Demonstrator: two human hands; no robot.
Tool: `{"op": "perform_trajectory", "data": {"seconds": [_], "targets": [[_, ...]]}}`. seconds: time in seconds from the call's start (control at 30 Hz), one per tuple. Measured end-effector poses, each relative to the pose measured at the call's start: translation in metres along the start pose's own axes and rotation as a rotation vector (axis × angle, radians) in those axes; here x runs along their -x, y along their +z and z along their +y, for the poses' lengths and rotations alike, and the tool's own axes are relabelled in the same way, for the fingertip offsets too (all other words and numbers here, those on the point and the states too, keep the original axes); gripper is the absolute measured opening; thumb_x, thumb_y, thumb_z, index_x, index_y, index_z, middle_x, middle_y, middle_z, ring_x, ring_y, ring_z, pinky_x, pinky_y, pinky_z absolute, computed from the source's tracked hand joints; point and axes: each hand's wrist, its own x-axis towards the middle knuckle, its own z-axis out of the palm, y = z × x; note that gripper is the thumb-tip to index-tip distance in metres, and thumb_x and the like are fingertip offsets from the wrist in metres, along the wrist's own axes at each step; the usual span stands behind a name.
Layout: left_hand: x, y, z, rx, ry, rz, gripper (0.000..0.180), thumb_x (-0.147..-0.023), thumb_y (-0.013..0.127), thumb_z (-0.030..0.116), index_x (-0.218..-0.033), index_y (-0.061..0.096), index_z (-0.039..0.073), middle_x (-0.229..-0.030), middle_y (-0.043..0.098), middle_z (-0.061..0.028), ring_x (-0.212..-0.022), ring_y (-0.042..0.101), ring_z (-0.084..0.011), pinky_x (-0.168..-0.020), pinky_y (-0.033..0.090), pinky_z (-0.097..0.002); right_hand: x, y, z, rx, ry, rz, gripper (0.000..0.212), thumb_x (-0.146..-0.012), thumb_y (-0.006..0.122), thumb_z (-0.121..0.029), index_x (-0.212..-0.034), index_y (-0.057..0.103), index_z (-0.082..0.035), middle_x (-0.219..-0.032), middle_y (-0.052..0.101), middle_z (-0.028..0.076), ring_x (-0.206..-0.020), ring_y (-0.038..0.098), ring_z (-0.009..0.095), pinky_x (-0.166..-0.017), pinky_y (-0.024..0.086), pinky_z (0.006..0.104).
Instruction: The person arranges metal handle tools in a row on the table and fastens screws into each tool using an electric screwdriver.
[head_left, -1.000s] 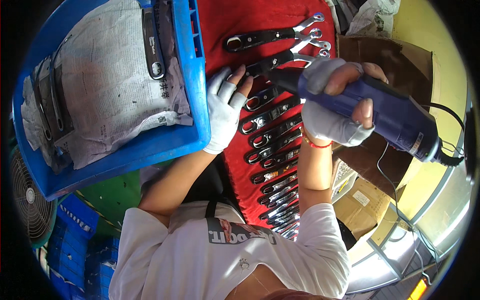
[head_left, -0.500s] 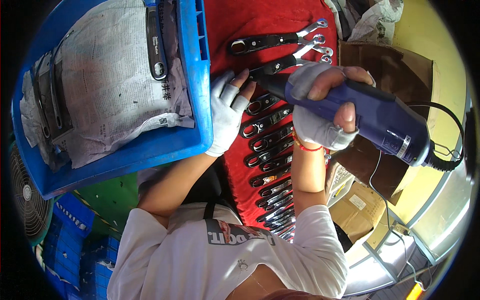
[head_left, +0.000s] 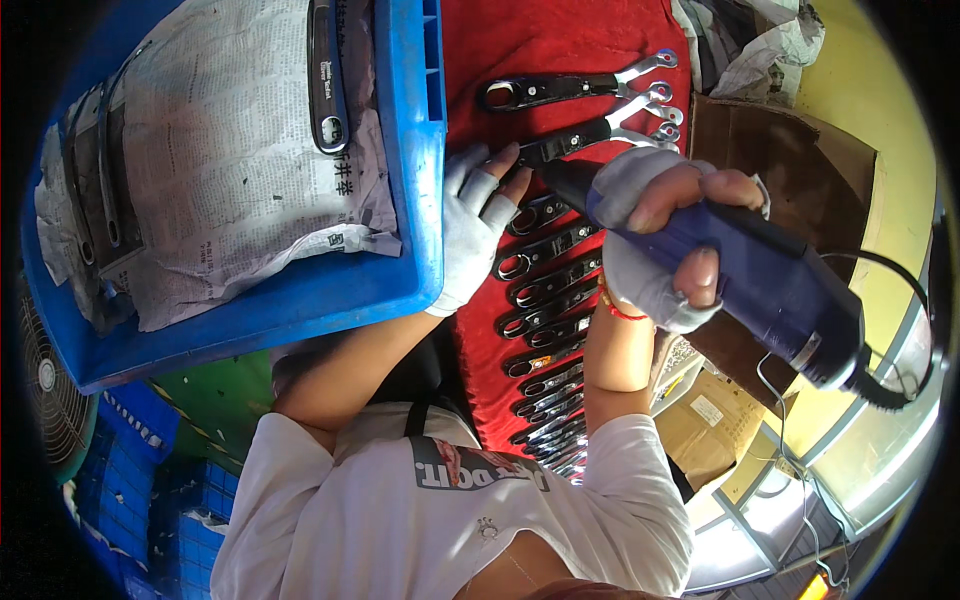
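Observation:
In a white fingerless glove, my right hand (head_left: pixel 655 225) grips a corded purple-blue electric screwdriver (head_left: pixel 765 275). Its black nose points left, against or just over a black handle (head_left: pixel 565 142) with forked silver ends. My left hand (head_left: pixel 475 225), gloved the same way, has its fingertips at the near-left end of that handle. The fingers cover this end, and where the driver's tip meets the handle is hidden. Another such handle (head_left: pixel 550 92) lies just beyond. Several more (head_left: pixel 545 250) run in a row toward my body, partly covered by my right hand and forearm.
Red cloth (head_left: pixel 560 30) lies under the handles. Close on the left stands a blue crate (head_left: pixel 425 200) lined with newspaper (head_left: pixel 230 150), with black handles in it. Cardboard (head_left: pixel 790 150) and a carton (head_left: pixel 710 415) are at right, where the driver's cord (head_left: pixel 925 290) hangs. A fan (head_left: pixel 45 375) stands far left.
The crate, cloth and handles sit slightly farther right in the view. The driver's rear end has dropped a little, its nose still at the same handle. My hands keep their hold.

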Motion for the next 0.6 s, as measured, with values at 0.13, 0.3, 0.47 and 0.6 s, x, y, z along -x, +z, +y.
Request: {"op": "perform_trajectory", "data": {"seconds": [0.13, 0.3, 0.47, 0.6], "targets": [[-0.001, 0.003, 0.001, 0.024, -0.006, 0.022, 0.061, -0.059, 0.064, -0.002, -0.117, 0.059, 0.014, -0.132, 0.048, -0.0040, -0.114, 0.046, -0.0301, -0.097, 0.040, -0.0411, 0.002, 0.004, -0.005, 0.082, 0.099, 0.052, 0.047, -0.082, 0.059, -0.034, -0.118, 0.045, -0.007, -0.066, 0.050, 0.010, -0.054, 0.050, 0.023, -0.057, 0.043, 0.0407], [-0.002, 0.001, 0.005, -0.003, 0.004, 0.035, 0.057, -0.061, 0.063, -0.001, -0.116, 0.059, 0.013, -0.131, 0.049, -0.0046, -0.113, 0.047, -0.0311, -0.096, 0.040, -0.0416, -0.006, -0.004, 0.000, 0.007, 0.118, 0.063, 0.050, -0.081, 0.059, -0.037, -0.119, 0.045, -0.008, -0.066, 0.050, 0.009, -0.054, 0.049, 0.024, -0.058, 0.043, 0.0410], [-0.013, -0.009, 0.014, 0.011, 0.010, 0.090, 0.046, -0.075, 0.060, 0.009, -0.121, 0.055, 0.010, -0.130, 0.048, -0.0073, -0.115, 0.044, -0.0327, -0.096, 0.039, -0.0446, -0.024, -0.025, 0.009, -0.094, -0.083, 0.258, 0.049, -0.083, 0.051, -0.039, -0.120, 0.044, -0.008, -0.067, 0.049, 0.010, -0.054, 0.047, 0.024, -0.054, 0.041, 0.0410], [-0.042, -0.016, 0.032, -0.112, -0.065, 0.119, 0.051, -0.082, 0.060, 0.025, -0.128, 0.050, 0.006, -0.138, 0.041, -0.0109, -0.123, 0.038, -0.0358, -0.102, 0.031, -0.0483, -0.044, -0.056, 0.026, 0.123, -0.175, 0.428, 0.047, -0.083, 0.050, -0.036, -0.114, 0.043, -0.002, -0.065, 0.047, 0.011, -0.051, 0.045, 0.025, -0.054, 0.042, 0.0404]]}}
